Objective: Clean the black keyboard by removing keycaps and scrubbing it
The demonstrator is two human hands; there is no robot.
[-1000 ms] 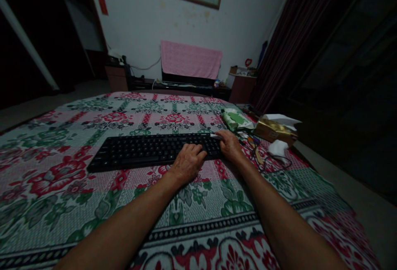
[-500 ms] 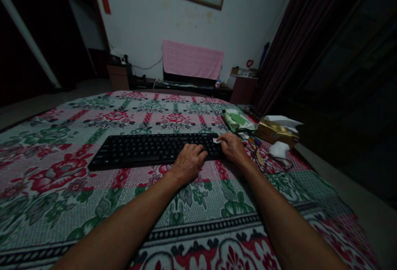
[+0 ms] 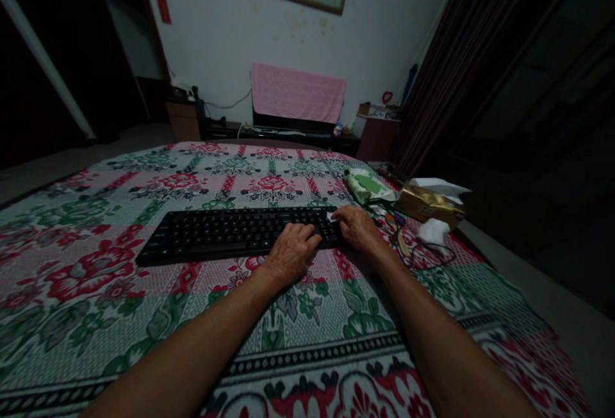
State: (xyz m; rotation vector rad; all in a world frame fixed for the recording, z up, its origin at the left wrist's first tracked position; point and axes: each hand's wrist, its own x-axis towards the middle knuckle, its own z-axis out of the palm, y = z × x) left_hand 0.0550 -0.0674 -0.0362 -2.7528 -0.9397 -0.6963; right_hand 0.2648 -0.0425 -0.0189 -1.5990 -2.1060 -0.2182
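A black computer keyboard (image 3: 216,232) lies flat on the flowered cloth. My left hand (image 3: 294,248) rests palm down over its right part, the fingers laid on the keys and slightly curled, holding nothing that I can see. At the right end of the keyboard, my right hand (image 3: 356,227) pinches a small white piece of tissue (image 3: 330,217) and presses it against the keys of the number pad. Most of the tissue is hidden under the fingers.
Right of my right hand lie a green-and-white wipes packet (image 3: 368,185), a gold tissue box (image 3: 427,203), a crumpled white tissue (image 3: 433,231), a tangled black cable (image 3: 425,258) and small tools. Beyond the table, a pink towel (image 3: 298,91) hangs over a dark screen.
My right hand has shifted slightly left with the tissue over the number pad. My left hand stays in place on the keyboard.
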